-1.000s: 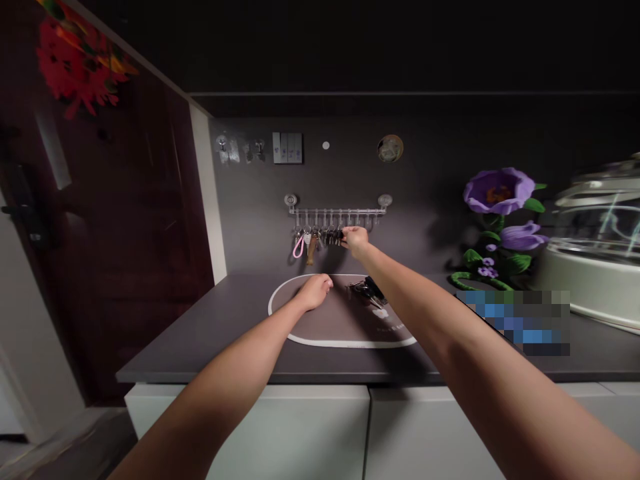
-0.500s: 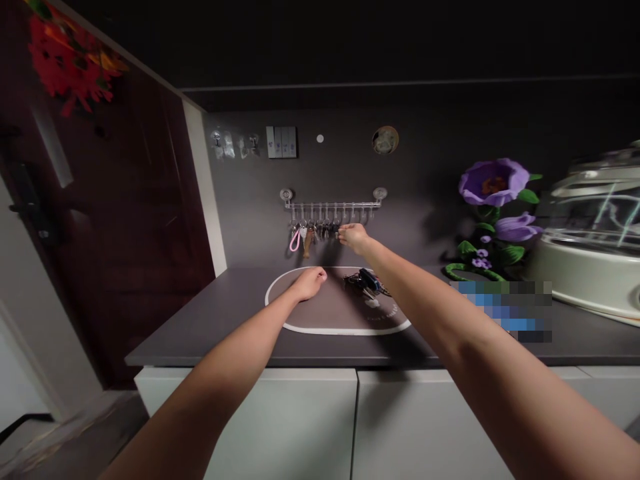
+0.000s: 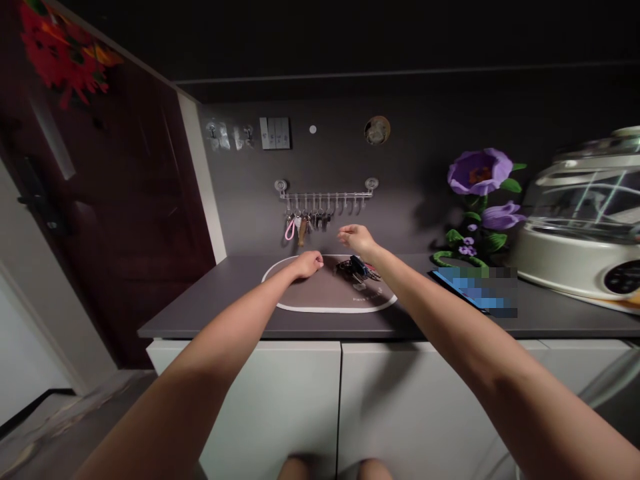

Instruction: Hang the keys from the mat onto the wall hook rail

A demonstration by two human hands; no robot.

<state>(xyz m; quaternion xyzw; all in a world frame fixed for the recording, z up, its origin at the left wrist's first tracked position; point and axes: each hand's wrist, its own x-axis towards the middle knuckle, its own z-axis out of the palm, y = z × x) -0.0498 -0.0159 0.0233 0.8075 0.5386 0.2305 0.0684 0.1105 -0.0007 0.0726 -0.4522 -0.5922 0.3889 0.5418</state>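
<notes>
My left hand (image 3: 309,264) is curled closed on or just above the oval brown mat (image 3: 320,293); whatever its fingers may hold is hidden. To the right, my right hand (image 3: 356,238) hovers below the clear hook rail (image 3: 327,195), apart from it, its fingers loosely bent and no object visible in them. Several keys (image 3: 320,220) hang from the rail's left and middle hooks, among them a pink loop (image 3: 290,229) and a brown tag (image 3: 302,232). A dark bunch of keys (image 3: 359,268) lies on the mat beneath my right hand.
Purple artificial flowers (image 3: 481,175) stand right on the counter (image 3: 200,293), behind a partly blurred blue flat item (image 3: 463,290). Farther right is a cream appliance (image 3: 565,257) with a clear cover. A dark red door (image 3: 125,200) is at left; white cabinets (image 3: 280,393) are below.
My right hand has come away from the keys on the rail, slightly down and to the right. My left hand stays at the mat. The view has shifted a little.
</notes>
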